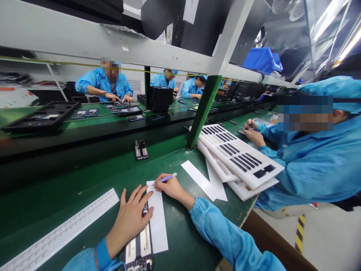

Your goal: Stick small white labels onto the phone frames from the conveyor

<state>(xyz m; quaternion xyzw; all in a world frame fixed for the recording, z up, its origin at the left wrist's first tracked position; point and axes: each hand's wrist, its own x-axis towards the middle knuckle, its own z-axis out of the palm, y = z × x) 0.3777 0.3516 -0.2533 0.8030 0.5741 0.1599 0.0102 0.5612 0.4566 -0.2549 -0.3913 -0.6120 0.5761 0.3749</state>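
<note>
Pinching a slim lavender pen-shaped tool with a pale end (168, 178), the right hand (170, 187) rests at the top of a narrow white paper-like strip (159, 227). The left hand (131, 214) lies palm down with fingers spread, over the upper part of an open black-and-silver phone body (140, 242); its fingertips reach the strip's left edge. This phone body lies at the near edge of the view, lengthwise along the strip's left side; whether the two overlap is hard to tell. Both arms wear bright blue sleeves.

Everything here sits on a smooth, dark green worktop (98, 173). To the left, a long white strip with rows of grey marks (64, 229) slants across it. Farther back lies a second open phone body, black and silver (141, 149). To the right, two more white strips (196, 178) overlap near a stack of thick white slotted trays holding black strips (245, 158).

Beyond the trays, at the right, sits a co-worker in a blue coat and cap (318, 165), hands together above the bench. A white-and-green post (205, 111) rises behind the trays, meeting a wide white beam (84, 43). Across the bench, more people in blue work among phones and a black box-shaped container (161, 98). A bright blue plastic bin (261, 60) sits high at the right, below long ceiling lights (329, 20). Yellow-and-black striped tape (300, 234) marks the pale floor.
</note>
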